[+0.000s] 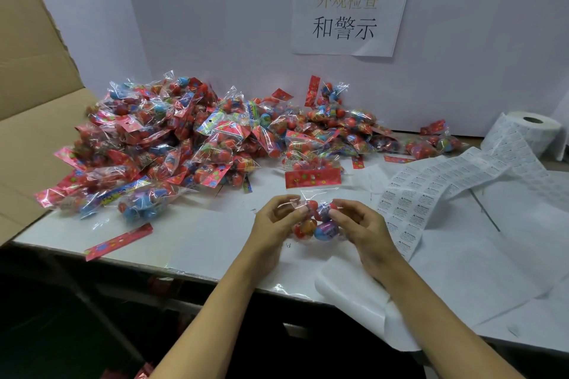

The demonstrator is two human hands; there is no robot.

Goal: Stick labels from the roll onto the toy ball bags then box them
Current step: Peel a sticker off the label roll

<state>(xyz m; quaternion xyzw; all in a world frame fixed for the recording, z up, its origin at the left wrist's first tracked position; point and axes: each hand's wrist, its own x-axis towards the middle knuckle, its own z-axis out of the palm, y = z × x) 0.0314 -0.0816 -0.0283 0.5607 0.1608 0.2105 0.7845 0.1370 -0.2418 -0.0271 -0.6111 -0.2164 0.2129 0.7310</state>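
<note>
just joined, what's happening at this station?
A person is holding one toy ball bag over the white table, left hand and right hand pinching it from either side. A big pile of bags sits behind, unrolled label sheet and the roll to the right, cardboard box on the left. Whether this bag has a label yet is not visible.

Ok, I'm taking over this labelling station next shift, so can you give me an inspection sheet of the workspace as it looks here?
Surface: white table, covered with loose backing paper at the right.
Job's things: pile of toy ball bags; label roll far right, its label strip unrolled toward the hands; cardboard box open at left.
Clutter: loose red header card near the front edge.
Grippers: left hand and right hand hold one bag.
Cables: nothing seen.
Surroundings: white wall with printed sign.
</note>
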